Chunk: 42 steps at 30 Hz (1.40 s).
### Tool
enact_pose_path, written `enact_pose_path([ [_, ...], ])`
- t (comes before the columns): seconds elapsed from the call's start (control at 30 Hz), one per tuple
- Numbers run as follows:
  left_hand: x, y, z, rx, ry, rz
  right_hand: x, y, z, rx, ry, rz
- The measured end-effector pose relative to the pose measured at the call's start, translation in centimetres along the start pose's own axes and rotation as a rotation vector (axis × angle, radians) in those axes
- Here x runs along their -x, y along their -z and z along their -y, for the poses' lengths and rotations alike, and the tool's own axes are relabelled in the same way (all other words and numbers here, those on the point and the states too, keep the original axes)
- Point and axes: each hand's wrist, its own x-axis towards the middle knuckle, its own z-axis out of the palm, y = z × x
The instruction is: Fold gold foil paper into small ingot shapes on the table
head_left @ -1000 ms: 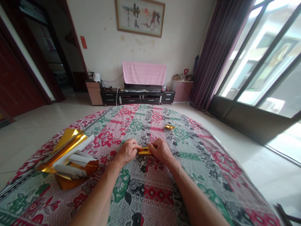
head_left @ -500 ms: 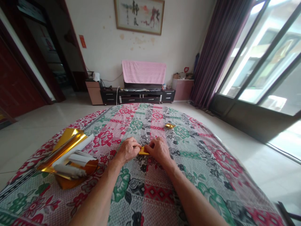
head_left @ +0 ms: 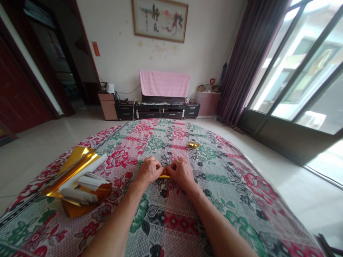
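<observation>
Between my two hands, low over the patterned tablecloth, is a small folded piece of gold foil paper [head_left: 165, 174]. My left hand [head_left: 150, 171] pinches its left end, and my right hand [head_left: 181, 172] pinches the right end, with the fingertips of both nearly meeting. Fingers cover much of the paper, so its exact folds are hidden. Farther off, to the right, a small folded gold paper ingot [head_left: 193, 145] rests on the cloth. Over on the left lie curled gold foil sheets [head_left: 77, 167] with white-backed rolls [head_left: 79, 195] on top.
The round table wears a floral cloth [head_left: 214, 221] in red, green and grey. Beyond it stands a low black TV cabinet [head_left: 158, 111] with a pink towel [head_left: 164, 82] draped above. A purple curtain [head_left: 238, 67] and glass doors [head_left: 300, 71] are on the right.
My fingertips have drawn closer together over the gold paper, and less of it shows between them. The other things on the table stay where they were.
</observation>
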Motion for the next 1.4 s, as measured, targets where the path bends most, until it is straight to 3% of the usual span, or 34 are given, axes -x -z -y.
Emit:
enact_pose_path([
  [0.17,-0.1,-0.2,-0.1,-0.047,-0.001,-0.020,-0.2,0.4,-0.1,-0.031,0.033,0.009],
  [0.3,-0.1,-0.4,-0.1,-0.051,-0.002,-0.020,-0.6,1.1,-1.1,-0.110,0.172,0.061],
  [0.7,0.0,-0.3,-0.3,-0.028,0.005,-0.031,-1.1,2.4,-2.6,-0.231,0.212,0.196],
  [1.13,0.0,-0.3,-0.2,-0.023,-0.004,-0.036,-0.6,2.0,-2.6,-0.212,0.321,0.091],
  [1.4,0.1,-0.5,-0.2,-0.039,-0.018,-0.059,-0.7,2.3,-2.3,-0.160,0.364,0.111],
])
